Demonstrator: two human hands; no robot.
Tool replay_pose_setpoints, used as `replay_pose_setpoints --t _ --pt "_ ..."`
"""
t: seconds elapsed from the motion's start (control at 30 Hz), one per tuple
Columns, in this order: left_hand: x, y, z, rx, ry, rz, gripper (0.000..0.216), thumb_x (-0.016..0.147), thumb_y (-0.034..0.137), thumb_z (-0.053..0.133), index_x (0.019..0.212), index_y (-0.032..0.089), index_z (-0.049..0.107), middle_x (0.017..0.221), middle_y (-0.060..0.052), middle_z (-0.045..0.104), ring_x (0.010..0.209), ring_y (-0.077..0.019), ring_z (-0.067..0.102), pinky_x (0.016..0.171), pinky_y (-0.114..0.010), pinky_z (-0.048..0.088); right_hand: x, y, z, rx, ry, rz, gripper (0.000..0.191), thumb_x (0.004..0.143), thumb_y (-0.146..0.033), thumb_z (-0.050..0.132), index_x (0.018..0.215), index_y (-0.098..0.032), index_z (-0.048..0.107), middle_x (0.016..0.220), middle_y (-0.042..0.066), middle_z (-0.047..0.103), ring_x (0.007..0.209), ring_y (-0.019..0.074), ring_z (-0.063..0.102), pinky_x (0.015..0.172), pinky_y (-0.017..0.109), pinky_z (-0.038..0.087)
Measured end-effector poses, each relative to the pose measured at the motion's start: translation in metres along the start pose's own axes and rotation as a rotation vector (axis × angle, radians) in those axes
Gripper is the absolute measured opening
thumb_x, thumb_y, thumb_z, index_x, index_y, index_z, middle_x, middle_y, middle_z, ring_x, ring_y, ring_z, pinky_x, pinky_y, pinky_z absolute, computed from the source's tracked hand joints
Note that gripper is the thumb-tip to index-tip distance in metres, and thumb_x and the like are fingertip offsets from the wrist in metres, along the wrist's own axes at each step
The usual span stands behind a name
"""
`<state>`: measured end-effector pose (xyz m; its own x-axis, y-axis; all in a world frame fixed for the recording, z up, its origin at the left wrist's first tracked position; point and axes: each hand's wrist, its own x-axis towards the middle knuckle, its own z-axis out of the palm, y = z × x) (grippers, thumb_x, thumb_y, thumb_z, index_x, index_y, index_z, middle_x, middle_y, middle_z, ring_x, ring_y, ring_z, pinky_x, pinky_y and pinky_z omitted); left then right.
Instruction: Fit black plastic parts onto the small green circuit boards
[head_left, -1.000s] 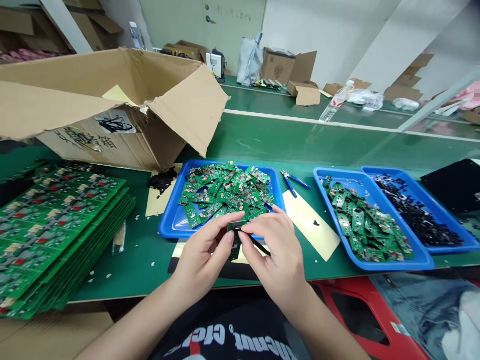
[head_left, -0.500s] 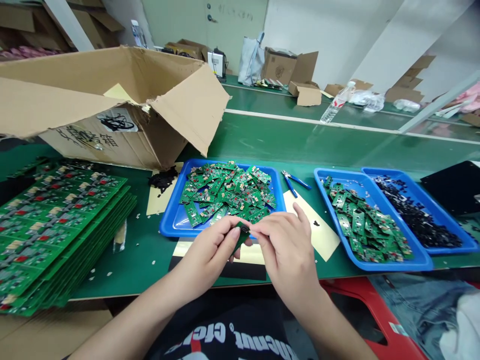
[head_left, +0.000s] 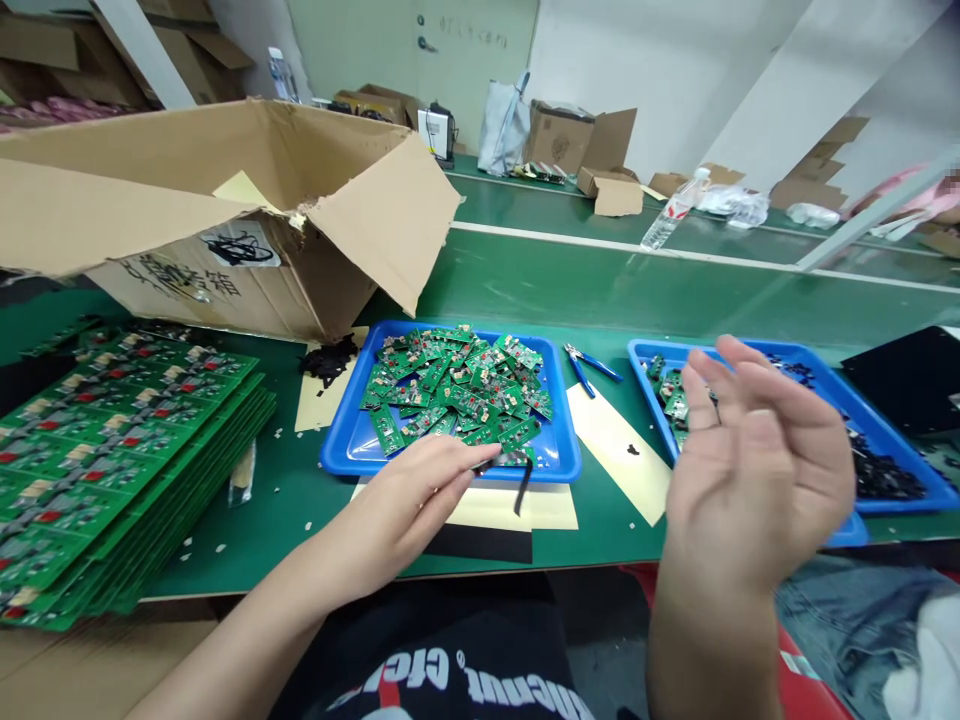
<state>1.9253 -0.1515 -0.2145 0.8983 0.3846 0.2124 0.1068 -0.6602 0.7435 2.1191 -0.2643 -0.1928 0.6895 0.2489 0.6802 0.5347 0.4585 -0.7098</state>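
My left hand [head_left: 420, 490] reaches toward the near edge of a blue tray [head_left: 341, 450] heaped with small green circuit boards [head_left: 457, 385]. Its thumb and fingertips pinch the end of a thin black strip [head_left: 517, 490], which hangs over a yellow sheet [head_left: 555, 505]. My right hand [head_left: 757, 470] is raised above a second blue tray [head_left: 645, 350] that holds more small boards. This hand's palm faces me with the fingers spread and nothing in it.
A stack of large green panel boards [head_left: 112, 450] lies at the left, in front of an open cardboard box [head_left: 225, 220]. Blue pliers [head_left: 589, 362] lie between the trays. A third blue tray [head_left: 911, 470] holds black parts [head_left: 885, 475]. A water bottle [head_left: 671, 215] stands further back.
My hands were together on a small board in front of the middle tray. The right hand has since swung up and to the right and opened, while the left stays low with the black strip.
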Motion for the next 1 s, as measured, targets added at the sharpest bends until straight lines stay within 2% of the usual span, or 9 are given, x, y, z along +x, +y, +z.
replay_pose_setpoints --t 0.03,0.07,0.17,0.23,0.33,0.5,0.7,0.87,1.0 --pt "-0.001 -0.001 0.001 0.047 0.007 0.066 0.034 0.091 0.018 0.035 0.121 0.022 0.051 0.096 -0.005 0.061 0.089 -0.0141 0.056 0.076 -0.026 0.047 0.001 0.002 -0.001 0.066 0.006 0.063 0.019 0.083 -0.018 0.050 0.094 -0.021 0.065 0.101 0.004 0.065 0.095 0.0204 0.062 0.092 0.047 0.046" --pt "-0.002 -0.002 0.002 0.088 0.022 0.124 0.034 0.091 0.017 0.037 0.123 0.021 0.049 0.099 -0.006 0.060 0.092 -0.0144 0.055 0.078 -0.026 0.047 0.001 0.005 -0.001 0.102 -0.061 0.149 0.018 0.085 -0.020 0.049 0.091 -0.021 0.066 0.094 0.003 0.067 0.090 0.0193 0.064 0.088 0.045 0.049" --pt "-0.003 -0.005 0.006 0.187 0.099 0.252 0.038 0.088 0.015 0.046 0.126 0.020 0.045 0.107 -0.008 0.059 0.099 -0.0160 0.053 0.083 -0.029 0.047 -0.005 0.012 0.004 0.026 -0.531 0.468 0.022 0.087 -0.029 0.048 0.082 -0.020 0.068 0.080 0.003 0.068 0.077 0.0162 0.064 0.073 0.034 0.053" --pt "-0.002 -0.008 0.008 0.253 0.158 0.316 0.039 0.086 0.014 0.050 0.124 0.020 0.045 0.107 -0.008 0.060 0.100 -0.0169 0.054 0.084 -0.032 0.047 -0.013 0.015 0.010 -0.036 -0.775 0.657 0.025 0.085 -0.033 0.052 0.072 -0.018 0.067 0.073 0.003 0.067 0.069 0.0140 0.063 0.066 0.028 0.052" --pt "-0.001 -0.010 0.010 0.331 0.220 0.377 0.036 0.084 0.010 0.053 0.119 0.018 0.049 0.104 -0.008 0.061 0.099 -0.0166 0.055 0.084 -0.033 0.047 -0.022 0.016 0.019 0.083 -0.901 0.892 0.024 0.080 -0.033 0.060 0.062 -0.016 0.061 0.062 0.000 0.064 0.060 0.0107 0.060 0.061 0.024 0.049" --pt "-0.004 -0.013 0.007 0.424 0.332 0.398 0.033 0.080 0.008 0.058 0.112 0.016 0.054 0.100 -0.008 0.063 0.096 -0.0169 0.058 0.083 -0.033 0.049 -0.033 0.019 0.021 0.396 -0.961 1.140 0.013 0.072 -0.027 0.068 0.074 -0.016 0.063 0.061 -0.002 0.065 0.061 0.0106 0.064 0.064 0.024 0.050" --pt "-0.007 -0.019 0.003 0.517 0.438 0.426 0.033 0.078 0.007 0.059 0.108 0.019 0.056 0.098 -0.008 0.065 0.094 -0.0182 0.061 0.080 -0.034 0.052 -0.047 0.018 0.025 0.458 -0.858 1.242 0.017 0.066 -0.023 0.072 0.080 -0.016 0.064 0.063 -0.001 0.068 0.066 0.0123 0.067 0.071 0.027 0.051" --pt "-0.005 -0.017 0.003 0.591 0.588 0.461 0.030 0.072 0.007 0.066 0.099 0.017 0.060 0.089 -0.006 0.068 0.083 -0.0171 0.065 0.076 -0.033 0.055 -0.058 0.005 0.027 0.386 -0.731 1.092 0.013 0.068 -0.021 0.070 0.079 -0.019 0.064 0.067 -0.002 0.066 0.065 0.0112 0.064 0.066 0.026 0.051" --pt "-0.005 -0.014 -0.001 0.612 0.686 0.476 0.031 0.069 0.003 0.068 0.097 0.012 0.060 0.087 -0.008 0.068 0.080 -0.0167 0.066 0.071 -0.029 0.057 -0.058 -0.001 0.011 0.300 -0.914 0.889 0.027 0.073 -0.019 0.066 0.099 -0.024 0.062 0.088 0.000 0.067 0.089 0.0145 0.061 0.086 0.031 0.047"
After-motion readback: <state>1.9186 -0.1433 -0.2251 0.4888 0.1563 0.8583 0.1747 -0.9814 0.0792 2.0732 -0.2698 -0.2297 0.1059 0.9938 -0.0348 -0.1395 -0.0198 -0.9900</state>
